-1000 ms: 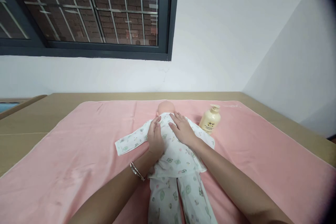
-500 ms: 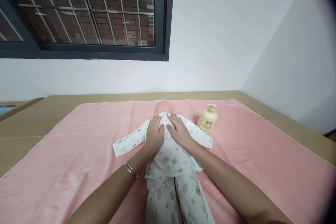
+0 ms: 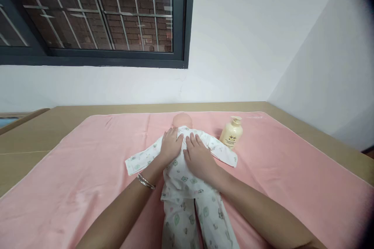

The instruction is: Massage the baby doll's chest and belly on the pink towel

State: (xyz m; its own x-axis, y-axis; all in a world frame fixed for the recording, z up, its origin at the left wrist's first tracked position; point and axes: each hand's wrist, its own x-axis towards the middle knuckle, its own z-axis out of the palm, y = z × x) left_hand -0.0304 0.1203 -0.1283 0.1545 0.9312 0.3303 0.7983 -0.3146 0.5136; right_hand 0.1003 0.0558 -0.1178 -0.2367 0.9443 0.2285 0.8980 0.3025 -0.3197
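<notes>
Head view: the left hand (image 3: 171, 146) and right hand (image 3: 198, 155) lie flat and open, side by side on the doll (image 3: 187, 171), gripping nothing. It lies mid-frame on a soft pink towel (image 3: 87, 171), probably face down, in white printed cotton, head toward the wall, legs toward the bottom edge. A cream pump bottle (image 3: 231, 133) stands just right.

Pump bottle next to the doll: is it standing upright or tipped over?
Upright. The pump bottle stands on its base on the pink blanket, pump head on top, to the right of the doll, clear of both hands.
</notes>
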